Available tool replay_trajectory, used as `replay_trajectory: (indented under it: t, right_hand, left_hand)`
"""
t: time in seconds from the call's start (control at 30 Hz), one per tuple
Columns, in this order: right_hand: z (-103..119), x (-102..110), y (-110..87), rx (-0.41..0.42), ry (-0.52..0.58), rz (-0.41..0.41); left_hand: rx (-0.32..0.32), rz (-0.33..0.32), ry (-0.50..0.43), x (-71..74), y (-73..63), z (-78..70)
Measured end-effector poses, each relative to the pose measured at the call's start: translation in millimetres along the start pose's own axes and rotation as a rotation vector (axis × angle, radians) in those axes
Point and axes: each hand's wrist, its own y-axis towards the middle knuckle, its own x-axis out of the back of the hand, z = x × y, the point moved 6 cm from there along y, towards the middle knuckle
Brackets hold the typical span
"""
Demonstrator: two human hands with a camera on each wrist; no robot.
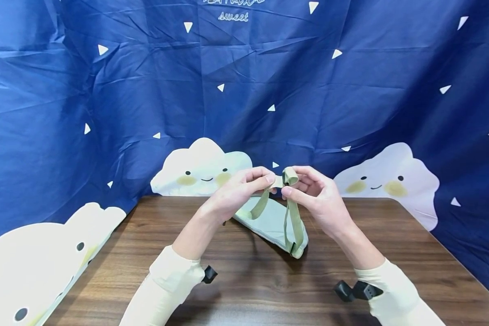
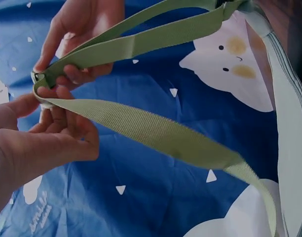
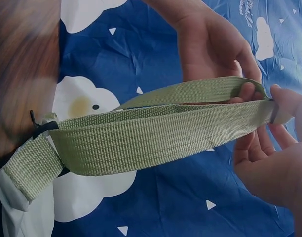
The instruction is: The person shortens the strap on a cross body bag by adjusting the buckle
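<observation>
A pale green bag (image 1: 269, 219) with a zip lies on the table, and its green webbing strap (image 1: 296, 222) is raised above it. My left hand (image 1: 244, 186) pinches the strap between thumb and fingers. Close beside it, my right hand (image 1: 315, 194) pinches the strap at a small dark slider (image 1: 285, 183), where the webbing forms a loop. In the left wrist view one length of webbing (image 2: 131, 128) runs from the fingers toward the bag. A doubled length (image 3: 141, 140) leads to a black fitting (image 3: 46, 128) at the bag's end in the right wrist view.
The brown wood-grain table (image 1: 118, 267) extends around the bag. Behind it hangs a blue curtain (image 1: 248, 104) printed with white clouds and triangles. Black devices (image 1: 356, 290) sit at the cuffs of both pale sleeves.
</observation>
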Motion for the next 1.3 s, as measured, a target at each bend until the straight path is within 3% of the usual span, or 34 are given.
replay_trajectory:
  t: [0.1, 0.33, 0.5, 0.67, 1.0, 1.3]
  right_hand:
    - [1.3, 1.8, 0.4, 0.014, -0.006, -0.012]
    - [4.8, 4.1, 0.0, 0.045, -0.028, -0.022]
    - [2.6, 2.1, 0.3, 0.031, -0.001, 0.007]
    - [-1.9, -1.8, -0.5, 0.005, -0.001, 0.048]
    - [-6.6, 3.9, 0.0, -0.064, -0.135, 0.0]
    - [-5.5, 6.4, 3.0, -0.087, 0.049, 0.009]
  left_hand:
    - [-0.015, 0.016, -0.019, -1.7, 0.8, -1.0]
    - [0.024, 0.088, -0.003, -7.2, 1.2, 1.3]
    - [0.009, 0.072, -0.049, -9.3, 1.2, -2.5]
    - [-0.006, 0.084, 0.005, -12.3, 0.0, -4.5]
    - [0.029, -0.064, 0.103, 2.2, -5.9, -5.8]
    - [-0.002, -0.065, 0.192, 5.5, -6.2, -6.5]
